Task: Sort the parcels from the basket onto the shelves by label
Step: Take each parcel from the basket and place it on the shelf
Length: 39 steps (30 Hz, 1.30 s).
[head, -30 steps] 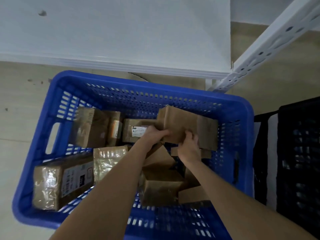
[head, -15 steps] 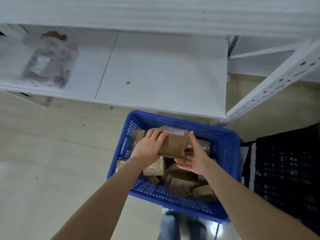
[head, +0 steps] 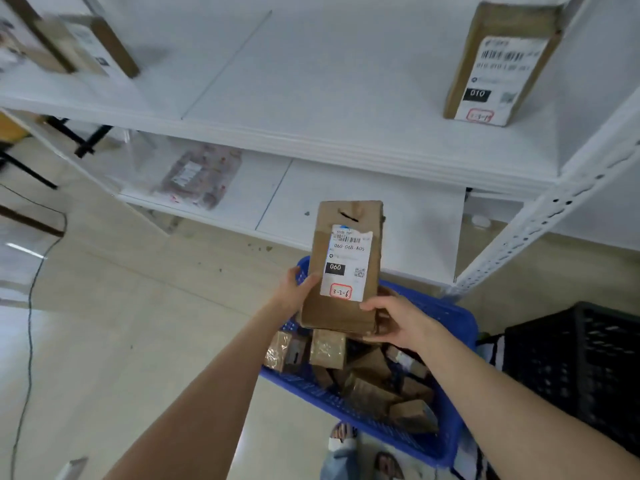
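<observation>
One brown parcel (head: pixel 346 216), label (head: pixel 344 263) 060, is upright over the blue basket (head: pixel 446 317). Your left hand (head: pixel 298 292) grips its left edge and your right hand (head: pixel 398 323) holds its bottom corner. Loose parcels (head: pixel 363 379) fill the basket on the pale floor (head: pixel 138 306), before two white shelves (head: pixel 329 109). One black crate (head: pixel 571 375) stands right.

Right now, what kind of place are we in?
Probably a parcel sorting room. White shelves carry a labelled box; a blue basket holds cardboard parcels; the left hand and right hand grip a parcel with a barcode label marked 060.
</observation>
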### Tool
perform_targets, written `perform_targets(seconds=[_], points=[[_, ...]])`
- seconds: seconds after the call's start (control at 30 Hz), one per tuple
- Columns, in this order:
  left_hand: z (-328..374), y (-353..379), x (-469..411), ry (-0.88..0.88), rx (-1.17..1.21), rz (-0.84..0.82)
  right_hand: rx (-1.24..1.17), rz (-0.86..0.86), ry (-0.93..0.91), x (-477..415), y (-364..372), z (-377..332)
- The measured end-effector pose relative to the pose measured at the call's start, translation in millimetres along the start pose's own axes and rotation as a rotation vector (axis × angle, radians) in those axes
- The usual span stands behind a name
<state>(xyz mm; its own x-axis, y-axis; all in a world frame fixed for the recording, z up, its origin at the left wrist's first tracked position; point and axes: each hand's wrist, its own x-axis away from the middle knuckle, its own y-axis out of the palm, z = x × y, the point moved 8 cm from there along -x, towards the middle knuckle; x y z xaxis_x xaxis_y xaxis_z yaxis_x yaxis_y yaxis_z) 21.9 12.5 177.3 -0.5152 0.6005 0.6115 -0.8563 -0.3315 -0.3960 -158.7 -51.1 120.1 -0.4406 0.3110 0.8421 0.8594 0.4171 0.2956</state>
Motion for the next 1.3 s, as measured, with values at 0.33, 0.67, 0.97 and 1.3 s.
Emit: perform_targets(seconds=[0.33,0.67,0.97,1.3], points=[[47,-41,42,0.017,0.149,-0.020,0.020,-0.116,-0.102,57,44,-47],[149,-130,60,0.376,-0.028,0.215,0.083,-0.137,-0.221,98,95,-79],[281,-246,125,0.709,-0.315,0.380,0.148,-0.200,-0.432,147,191,-131],[296,-321,149,0.835,-0.330,0.447,0.146,-0.167,-0.505,154,271,-157]])
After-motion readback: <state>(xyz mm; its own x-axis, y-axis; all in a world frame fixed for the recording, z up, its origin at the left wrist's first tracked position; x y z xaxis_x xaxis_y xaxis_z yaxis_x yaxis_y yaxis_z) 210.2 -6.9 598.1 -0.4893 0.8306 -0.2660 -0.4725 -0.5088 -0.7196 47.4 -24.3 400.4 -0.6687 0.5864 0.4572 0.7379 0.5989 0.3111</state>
